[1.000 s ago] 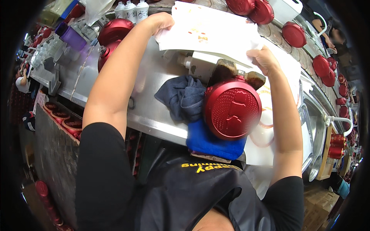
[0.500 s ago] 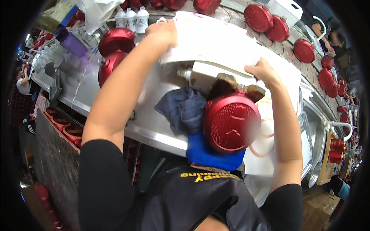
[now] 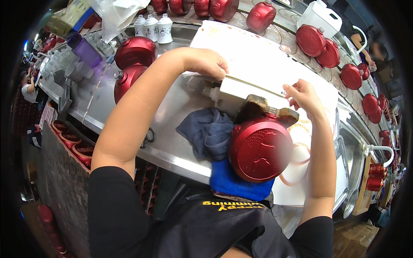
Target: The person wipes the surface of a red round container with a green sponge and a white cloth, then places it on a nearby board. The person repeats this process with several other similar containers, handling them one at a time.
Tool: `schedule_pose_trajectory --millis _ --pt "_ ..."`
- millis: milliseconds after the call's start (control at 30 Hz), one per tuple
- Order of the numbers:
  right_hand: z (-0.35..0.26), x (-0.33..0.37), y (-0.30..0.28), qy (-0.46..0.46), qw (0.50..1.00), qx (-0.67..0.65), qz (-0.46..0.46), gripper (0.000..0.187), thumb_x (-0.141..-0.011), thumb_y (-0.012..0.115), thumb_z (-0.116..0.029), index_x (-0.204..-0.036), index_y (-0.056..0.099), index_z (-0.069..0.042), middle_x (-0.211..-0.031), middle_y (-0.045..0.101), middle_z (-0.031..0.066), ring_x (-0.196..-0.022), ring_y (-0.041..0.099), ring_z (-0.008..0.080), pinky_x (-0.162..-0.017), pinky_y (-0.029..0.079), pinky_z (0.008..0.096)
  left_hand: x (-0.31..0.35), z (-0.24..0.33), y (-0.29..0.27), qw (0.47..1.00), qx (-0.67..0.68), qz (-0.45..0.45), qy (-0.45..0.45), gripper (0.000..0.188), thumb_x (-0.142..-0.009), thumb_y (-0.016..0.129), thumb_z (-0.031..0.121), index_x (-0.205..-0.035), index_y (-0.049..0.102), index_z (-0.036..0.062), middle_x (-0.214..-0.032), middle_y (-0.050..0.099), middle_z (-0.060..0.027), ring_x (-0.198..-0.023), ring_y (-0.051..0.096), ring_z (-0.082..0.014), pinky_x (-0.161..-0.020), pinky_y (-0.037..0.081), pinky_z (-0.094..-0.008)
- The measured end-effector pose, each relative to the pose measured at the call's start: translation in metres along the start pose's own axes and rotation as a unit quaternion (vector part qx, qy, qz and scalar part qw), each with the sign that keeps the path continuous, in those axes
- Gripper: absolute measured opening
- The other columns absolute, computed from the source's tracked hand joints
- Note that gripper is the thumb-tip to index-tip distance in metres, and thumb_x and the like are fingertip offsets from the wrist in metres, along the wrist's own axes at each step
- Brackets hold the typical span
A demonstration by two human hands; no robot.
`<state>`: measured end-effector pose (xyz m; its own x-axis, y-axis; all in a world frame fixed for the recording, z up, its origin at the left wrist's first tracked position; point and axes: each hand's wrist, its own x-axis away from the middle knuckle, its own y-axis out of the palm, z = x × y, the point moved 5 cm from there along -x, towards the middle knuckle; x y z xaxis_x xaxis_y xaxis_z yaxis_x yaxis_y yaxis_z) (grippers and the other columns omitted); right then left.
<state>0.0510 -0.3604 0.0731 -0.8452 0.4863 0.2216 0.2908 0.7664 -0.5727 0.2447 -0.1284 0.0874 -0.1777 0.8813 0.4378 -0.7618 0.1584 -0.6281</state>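
A large white sheet (image 3: 258, 56) with red marks along its far edge lies across the metal worktop (image 3: 167, 112). My left hand (image 3: 206, 63) is closed, its fingertips pinched at the sheet's near edge. My right hand (image 3: 304, 96) is by the same edge farther right, thumb and fingers apart. A thin line runs between both hands, the sheet's edge or a narrow strip. Just below lies a white container (image 3: 232, 92), partly covered. Nearer me, a round red embossed bottle (image 3: 260, 148) rests against a dark, worn block (image 3: 251, 109) on a blue cloth (image 3: 232, 182).
A grey-blue crumpled cloth (image 3: 206, 131) lies left of the red bottle. Small white bottles (image 3: 164, 29), a purple bottle (image 3: 84, 48) and red bottles (image 3: 137, 51) stand at left. Several red bottles line the conveyor behind. A white jug (image 3: 319, 19) stands far right, a sink (image 3: 355, 150) at right.
My left hand has moved from the sheet's left edge to the right and nearer me, at its near edge. My right hand's fingers have spread. The sheet now lies flatter.
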Motion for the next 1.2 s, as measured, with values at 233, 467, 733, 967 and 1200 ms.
schedule_pose_trajectory --millis 233,467,733,967,1200 --pt "-0.004 0.036 -0.009 -0.205 0.968 0.083 -0.117 0.028 -0.093 0.062 -0.012 -0.117 0.068 0.001 -0.105 0.070 0.0109 -0.091 0.065 0.0168 -0.079 0.054 0.0311 -0.025 -0.008 -0.013 0.995 -0.048 0.082 0.021 0.041 -0.091 0.054 0.028 -0.119 0.067 0.0013 -0.097 0.070 -0.0101 -0.088 0.062 -0.0192 -0.083 0.050 -0.0324" --pt "0.019 0.042 -0.004 -0.232 0.949 0.080 -0.200 0.060 -0.089 0.061 0.000 -0.147 0.049 -0.009 -0.134 0.058 0.0121 -0.114 0.060 0.0229 -0.095 0.054 0.0346 -0.021 -0.007 0.007 0.991 -0.133 0.010 -0.010 0.037 -0.082 0.060 0.014 -0.119 0.065 0.0088 -0.112 0.068 -0.0177 -0.104 0.063 -0.0292 -0.090 0.049 -0.0366" --pt "0.025 0.045 0.005 -0.191 0.961 0.100 -0.171 0.064 -0.091 0.071 -0.010 -0.149 0.044 -0.010 -0.135 0.058 0.0118 -0.118 0.058 0.0262 -0.099 0.051 0.0385 0.000 0.014 0.031 0.927 -0.319 0.172 0.093 0.042 -0.083 0.057 0.004 -0.124 0.059 0.0137 -0.094 0.059 -0.0193 -0.096 0.060 -0.0399 -0.084 0.050 -0.0469" --pt "0.030 0.045 0.010 -0.230 0.962 0.061 -0.130 0.061 -0.090 0.069 -0.009 -0.147 0.047 -0.009 -0.129 0.061 0.0160 -0.114 0.063 0.0282 -0.095 0.053 0.0392 -0.004 0.007 0.028 0.928 -0.300 0.186 0.117 0.032 -0.084 0.058 0.005 -0.114 0.065 0.0107 -0.093 0.063 -0.0198 -0.094 0.063 -0.0388 -0.084 0.051 -0.0454" --pt "0.030 0.041 0.008 -0.204 0.963 0.072 -0.162 0.061 -0.091 0.069 -0.007 -0.148 0.046 -0.010 -0.133 0.059 0.0136 -0.118 0.061 0.0268 -0.102 0.050 0.0396 -0.003 0.004 0.019 0.966 -0.223 0.120 0.051 0.045 -0.073 0.051 -0.003 -0.114 0.070 0.0061 -0.107 0.068 -0.0226 -0.103 0.064 -0.0395 -0.094 0.050 -0.0405"
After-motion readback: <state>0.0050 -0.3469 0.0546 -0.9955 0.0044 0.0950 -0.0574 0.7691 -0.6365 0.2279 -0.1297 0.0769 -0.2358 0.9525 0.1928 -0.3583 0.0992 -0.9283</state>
